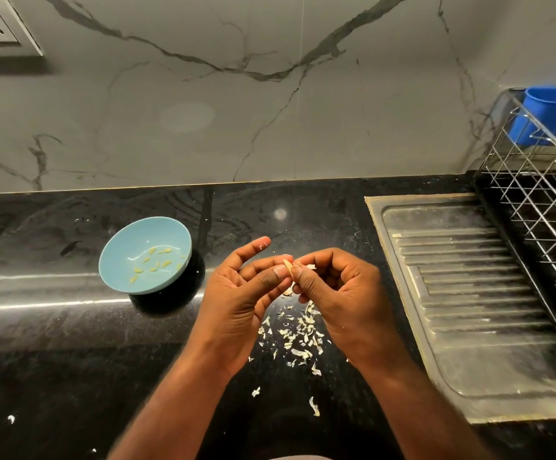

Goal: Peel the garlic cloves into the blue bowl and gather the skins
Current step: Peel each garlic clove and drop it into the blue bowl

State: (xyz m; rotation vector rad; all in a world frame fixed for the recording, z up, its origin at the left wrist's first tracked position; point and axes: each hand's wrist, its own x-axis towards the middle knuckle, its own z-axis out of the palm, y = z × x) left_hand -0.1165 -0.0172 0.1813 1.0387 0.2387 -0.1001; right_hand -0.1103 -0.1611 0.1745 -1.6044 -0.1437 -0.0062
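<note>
Head view: both hands are raised just above a black countertop (54,333), meeting at the fingertips over its middle. The left hand (237,293) pinches a garlic clove (287,264) between thumb and curled middle fingers, with the index finger extended clear of it. The right hand (336,290) has its fingers curled inward, and its thumb and forefinger nip the same clove from the other side. Loose skins (300,333) lie scattered on the countertop directly below and between the wrists. The blue bowl (117,250) stands to the left, well apart from the hands, tilted toward the camera, with several peeled cloves (157,263) inside. A steel drainboard (469,293) lies to the right. Beyond it stands a wire dish rack (535,207) holding a blue container (552,111).
</note>
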